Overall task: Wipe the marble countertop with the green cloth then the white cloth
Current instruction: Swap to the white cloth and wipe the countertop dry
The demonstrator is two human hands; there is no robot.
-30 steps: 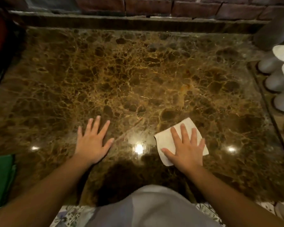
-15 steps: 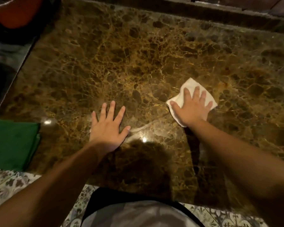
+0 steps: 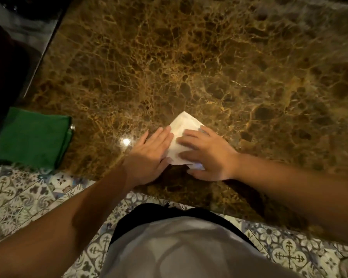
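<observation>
The white cloth point(image 3: 182, 125) lies folded on the brown marble countertop point(image 3: 209, 63), close to its front edge. Both my hands rest on it. My left hand point(image 3: 151, 155) lies flat with fingers together over the cloth's left edge. My right hand point(image 3: 209, 155) presses on the cloth's right half, its thumb curled by the near corner. Only the cloth's far corner and middle strip show between the hands. The green cloth point(image 3: 34, 137) sits folded at the counter's front left corner, well apart from both hands.
The counter's left edge drops to a dark area point(image 3: 12, 63). Patterned floor tiles point(image 3: 18, 197) run below the front edge, where my body stands close. A light reflection point(image 3: 126, 141) glints left of my left hand.
My right hand has drawn the white cloth back toward the front edge. My left hand has slid right from the bare marble onto the cloth. The view has tilted down and left.
</observation>
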